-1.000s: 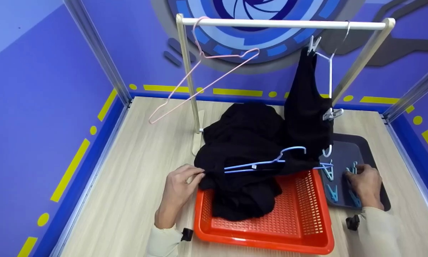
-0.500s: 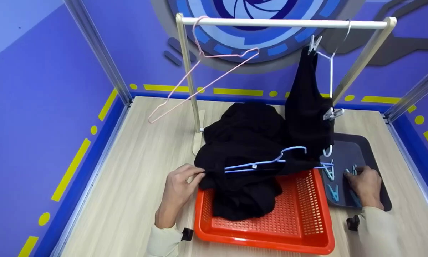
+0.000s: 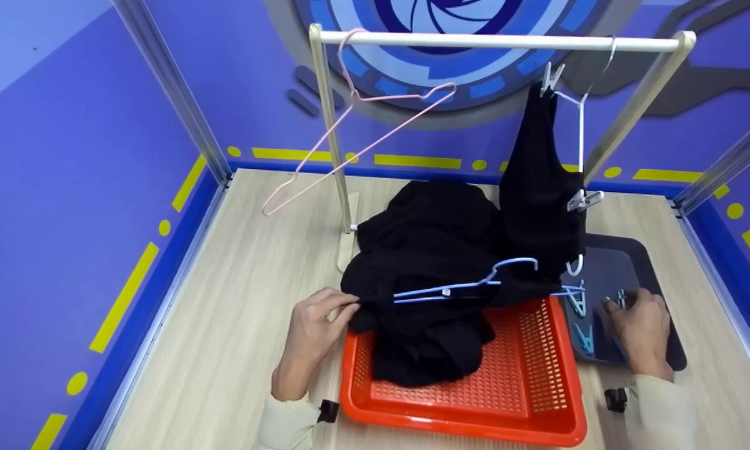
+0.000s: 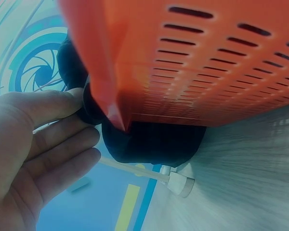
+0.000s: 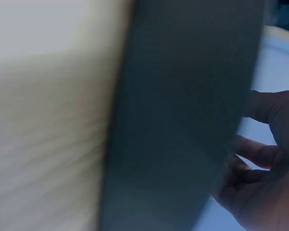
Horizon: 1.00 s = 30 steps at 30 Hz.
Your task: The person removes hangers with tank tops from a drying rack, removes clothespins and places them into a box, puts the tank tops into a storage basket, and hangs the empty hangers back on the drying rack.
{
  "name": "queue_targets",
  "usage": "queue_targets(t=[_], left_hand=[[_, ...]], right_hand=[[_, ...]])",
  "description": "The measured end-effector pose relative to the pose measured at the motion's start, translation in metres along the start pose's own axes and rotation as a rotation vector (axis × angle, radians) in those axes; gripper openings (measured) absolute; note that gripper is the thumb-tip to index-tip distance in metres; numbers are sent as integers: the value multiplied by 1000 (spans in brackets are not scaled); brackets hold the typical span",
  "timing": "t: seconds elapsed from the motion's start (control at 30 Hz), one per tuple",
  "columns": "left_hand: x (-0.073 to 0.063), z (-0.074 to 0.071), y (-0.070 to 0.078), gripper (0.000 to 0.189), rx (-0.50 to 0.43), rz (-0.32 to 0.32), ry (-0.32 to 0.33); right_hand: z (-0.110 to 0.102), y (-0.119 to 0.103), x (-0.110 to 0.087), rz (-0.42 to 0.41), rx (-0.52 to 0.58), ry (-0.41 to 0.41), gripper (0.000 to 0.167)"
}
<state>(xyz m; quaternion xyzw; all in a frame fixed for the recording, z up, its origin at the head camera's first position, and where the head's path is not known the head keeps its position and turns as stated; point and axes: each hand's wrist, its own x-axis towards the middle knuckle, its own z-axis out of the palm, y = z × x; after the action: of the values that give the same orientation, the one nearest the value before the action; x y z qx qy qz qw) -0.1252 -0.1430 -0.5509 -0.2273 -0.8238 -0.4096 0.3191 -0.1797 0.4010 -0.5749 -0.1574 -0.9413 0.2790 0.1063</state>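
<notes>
My left hand (image 3: 315, 325) pinches the left edge of a black garment (image 3: 437, 225) between thumb and fingertips; in the left wrist view, the other fingers lie loosely extended. A blue hanger (image 3: 456, 291) lies across this garment, its ends partly covered by the cloth. Over the dark tray (image 3: 653, 269), my right hand (image 3: 644, 328) pinches a teal clothespin (image 3: 621, 296), mostly covered by the fingers. More teal clothespins (image 3: 584, 339) lie to its left. The tray's side hides the right fingertips in the right wrist view.
A red basket (image 3: 469, 425) stands in front, part of the garment hanging into it. Behind it rises a rack with a white bar (image 3: 506, 42). From the bar hang a pink hanger (image 3: 375, 147) and another black garment (image 3: 534, 181), held by white clothespins (image 3: 584, 200).
My right hand has shifted slightly on the tray, and the teal clothespin end beneath it has gone out of sight. My left hand and the garment stay where they were.
</notes>
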Motion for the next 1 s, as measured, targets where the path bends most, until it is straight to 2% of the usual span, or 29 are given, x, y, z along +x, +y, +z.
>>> queue_targets(t=[0.3,0.5,0.6,0.77,0.87,1.0], left_hand=[[0,1,0,19,-3,-1,2],[0,2,0,18,1,-4,7],[0,2,0,18,6,-1,10],[0,1,0,18,12,-3,3],[-1,1,0,18,9,-12,-4],[0,1,0,17,2,-20,-13]], right_hand=[[-18,-42,-26,-54,72,98,40],[-30,-65,-41,-144,118,141,33],[-34,-74,-49,-238,161,164,30],[-41,-86,-60,-460,249,193,24],[-43,-93,-66,-578,260,206,21],[-45,-104,-74,-728,260,215,27]])
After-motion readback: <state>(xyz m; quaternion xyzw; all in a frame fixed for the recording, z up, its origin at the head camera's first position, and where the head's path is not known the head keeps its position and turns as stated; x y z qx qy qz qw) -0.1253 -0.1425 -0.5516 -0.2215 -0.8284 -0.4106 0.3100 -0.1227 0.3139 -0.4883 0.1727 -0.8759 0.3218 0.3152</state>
